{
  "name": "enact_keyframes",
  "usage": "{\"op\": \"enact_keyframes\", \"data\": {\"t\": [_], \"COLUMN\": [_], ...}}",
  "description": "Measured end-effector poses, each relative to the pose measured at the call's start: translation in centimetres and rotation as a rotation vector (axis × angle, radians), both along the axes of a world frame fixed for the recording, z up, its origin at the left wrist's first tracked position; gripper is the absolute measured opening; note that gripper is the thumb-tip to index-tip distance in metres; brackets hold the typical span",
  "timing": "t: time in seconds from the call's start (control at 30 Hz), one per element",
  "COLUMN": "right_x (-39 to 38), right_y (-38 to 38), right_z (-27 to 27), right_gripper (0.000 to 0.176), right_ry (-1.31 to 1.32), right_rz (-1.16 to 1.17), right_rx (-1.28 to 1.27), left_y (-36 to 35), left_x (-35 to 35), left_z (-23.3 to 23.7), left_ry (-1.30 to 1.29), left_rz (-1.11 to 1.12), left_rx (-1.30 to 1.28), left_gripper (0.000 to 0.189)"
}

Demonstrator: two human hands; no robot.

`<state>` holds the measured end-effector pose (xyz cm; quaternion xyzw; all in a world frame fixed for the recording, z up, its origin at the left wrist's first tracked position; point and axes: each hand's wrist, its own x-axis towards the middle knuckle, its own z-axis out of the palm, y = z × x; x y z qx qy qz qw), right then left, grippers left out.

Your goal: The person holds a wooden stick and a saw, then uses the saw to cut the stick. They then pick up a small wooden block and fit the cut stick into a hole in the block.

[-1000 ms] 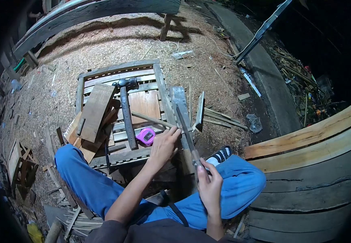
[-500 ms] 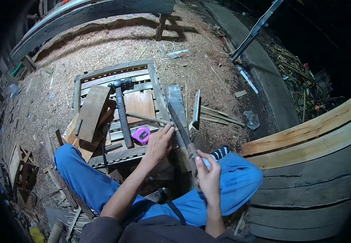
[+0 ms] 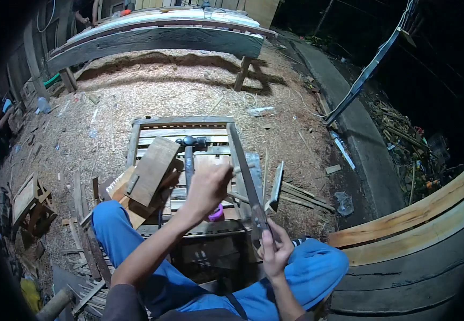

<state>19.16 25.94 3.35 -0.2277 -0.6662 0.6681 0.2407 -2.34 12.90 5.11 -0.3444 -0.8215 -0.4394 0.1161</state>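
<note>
My left hand is raised over a slatted wooden frame, its fingers closed round a thin stick, of which only a short end shows. My right hand grips the handle of a long dark blade. The blade points up and away, just right of my left hand. A hammer lies on the slats, its handle partly behind my left hand. Below that hand, a pink tape measure is partly hidden. A brown board rests on the left part of the frame.
A long bench stands at the back, with a person at its left end. Another person is at the left edge. Thin offcuts lie to the right, near wide planks. A small wooden stool stands left.
My left hand has risen and turned with the stick, now covering part of the hammer handle. The blade points more steeply away. The view has tilted up, showing more of the bench.
</note>
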Motion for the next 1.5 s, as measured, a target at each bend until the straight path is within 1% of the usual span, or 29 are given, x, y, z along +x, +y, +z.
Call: {"op": "enact_keyframes", "data": {"t": [0.07,0.1,0.13,0.2,0.23,0.27,0.3,0.33,0.37,0.4,0.43,0.47,0.53,0.57,0.63,0.67,0.73,0.77,0.8,0.87,0.93,1.0,1.07,1.13,1.2,1.27,1.33,1.4,1.5], "right_x": [-3.3,-4.4,-5.9,-8.3,-9.3,-10.1,-10.8,-10.9,-11.2,-11.6,-12.3,-12.0,-12.5,-12.7,-13.2,-13.5,-13.5,-13.5,-13.5,-13.8,-13.2,-12.7,-12.6,-12.4,-11.9,-12.0,-11.8,-11.9,-11.7], "right_y": [-0.2,-0.4,-0.2,0.1,0.5,0.9,0.8,1.0,0.9,0.7,1.1,1.7,2.1,2.1,1.2,0.7,0.3,0.3,0.2,0.1,0.3,0.9,1.8,2.4,2.6,2.1,2.2,2.6,2.4], "right_z": [-0.1,1.2,0.7,0.6,0.2,-0.1,0.1,0.6,1.0,1.1,0.2,0.2,-0.6,-0.8,-0.8,-1.2,-1.2,-2.0,-2.3,-2.4,-1.7,-0.9,-0.7,0.0,0.1,0.1,0.3,0.4,0.6], "right_gripper": [0.035,0.034,0.033,0.034,0.034,0.034,0.035,0.036,0.037,0.039,0.039,0.037,0.036,0.036,0.036,0.038,0.042,0.048,0.048,0.052,0.051,0.049,0.043,0.039,0.039,0.042,0.042,0.039,0.037], "right_ry": [0.047,-0.014,0.036,0.127,0.136,0.14,0.142,0.009,0.001,-0.008,0.08,-0.031,-0.008,-0.015,0.012,0.015,-0.077,-0.034,-0.042,0.097,0.065,0.084,0.155,0.369,0.388,0.415,0.372,0.332,0.338], "right_rz": [0.085,0.163,0.216,0.281,0.297,0.309,0.297,0.252,0.218,0.178,0.161,0.174,0.162,0.165,0.198,0.222,0.341,0.4,0.399,0.514,0.517,0.382,0.327,0.251,0.238,0.107,0.098,0.204,0.197], "right_rx": [0.11,0.041,0.081,0.266,0.281,0.296,0.26,0.208,0.215,0.217,0.34,0.31,0.514,0.511,0.847,0.831,0.979,1.062,1.063,1.172,1.223,1.293,1.255,1.241,1.275,1.361,1.361,1.445,1.464], "left_y": [-1.9,-3.1,-4.2,-6.5,-7.4,-7.9,-8.2,-8.4,-8.5,-8.6,-8.6,-8.6,-8.5,-8.4,-8.2,-8.1,-8.0,-7.9,-7.8,-7.6,-7.5,-7.5,-7.5,-7.3,-6.9,-6.6,-6.3,-6.2,-6.0], "left_x": [-2.0,-2.7,-3.6,-4.6,-4.7,-4.6,-4.0,-3.7,-3.6,-3.4,-3.3,-3.3,-3.1,-3.1,-3.0,-3.0,-3.0,-2.8,-2.7,-2.6,-2.4,-2.0,-1.6,-1.2,-0.9,-0.5,-0.2,0.3,1.0], "left_z": [-0.5,-0.3,-0.9,-2.3,-2.8,-3.5,-3.2,-3.2,-3.7,-3.2,-2.6,-2.3,-2.3,-2.3,-1.9,-2.0,-2.2,-1.9,-1.8,-2.0,-2.2,-2.0,-1.8,-1.9,-2.0,-2.2,-2.6,-2.5,-2.6], "left_ry": [0.038,0.052,0.006,-0.001,-0.005,-0.011,-0.104,-0.199,-0.114,-0.15,-0.149,-0.146,-0.133,-0.108,-0.042,0.032,0.084,0.102,0.121,0.157,0.194,0.281,0.315,0.342,0.333,0.306,0.27,0.275,0.242], "left_rz": [0.085,0.124,0.176,0.189,0.192,0.206,0.206,0.21,0.197,0.183,0.192,0.2,0.183,0.153,0.11,0.07,0.066,0.059,0.053,0.045,0.042,0.07,0.07,0.062,-0.003,-0.037,-0.13,-0.142,-0.178], "left_rx": [0.023,-0.027,-0.036,0.044,0.073,0.073,0.099,0.124,0.159,0.17,0.158,0.151,0.196,0.237,0.204,0.18,0.15,0.144,0.139,0.149,0.157,0.112,0.097,0.084,0.094,0.087,0.106,0.081,0.057], "left_gripper": [0.011,0.011,0.012,0.016,0.018,0.018,0.016,0.014,0.011,0.013,0.014,0.014,0.015,0.016,0.018,0.02,0.025,0.026,0.028,0.028,0.029,0.028,0.028,0.028,0.029,0.028,0.028,0.03,0.032]}}
